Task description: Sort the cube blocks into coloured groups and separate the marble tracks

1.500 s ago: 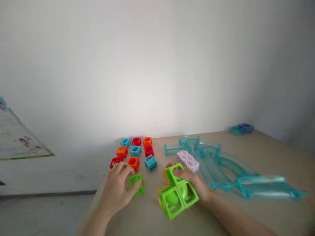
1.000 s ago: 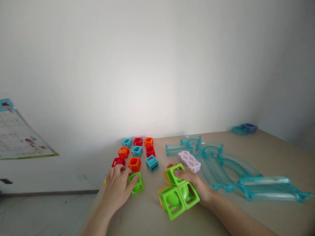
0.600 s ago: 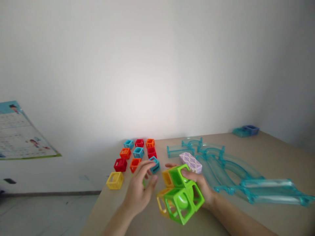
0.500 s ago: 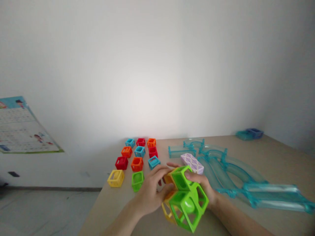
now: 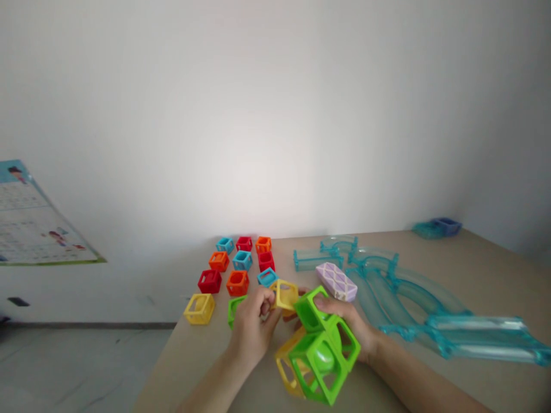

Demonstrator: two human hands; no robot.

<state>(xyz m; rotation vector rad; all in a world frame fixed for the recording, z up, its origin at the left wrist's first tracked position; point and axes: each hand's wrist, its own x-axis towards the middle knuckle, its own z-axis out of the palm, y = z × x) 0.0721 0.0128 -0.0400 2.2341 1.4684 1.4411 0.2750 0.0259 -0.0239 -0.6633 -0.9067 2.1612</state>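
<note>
My right hand point(image 5: 350, 330) grips a cluster of joined green and yellow frame cubes point(image 5: 321, 353), lifted off the tan table point(image 5: 430, 378) and tilted. My left hand point(image 5: 252, 327) pinches a single yellow cube point(image 5: 284, 294) just left of the cluster's top, apart from it by a small gap. A loose green cube point(image 5: 233, 308) lies partly hidden behind my left hand, and a loose yellow cube point(image 5: 200, 308) sits at the table's left edge.
Red, orange and blue cubes point(image 5: 239, 265) stand in rows at the back left. A lilac block point(image 5: 336, 281) lies beside clear blue track pieces point(image 5: 413, 304) spread across the right. Two small trays point(image 5: 437, 228) sit far right. A poster point(image 5: 30, 221) hangs at left.
My left hand let go of the loose green cube and came to the cluster. A yellow cube has come away from the cluster in my left fingers. My right hand lifted and tilted the cluster.
</note>
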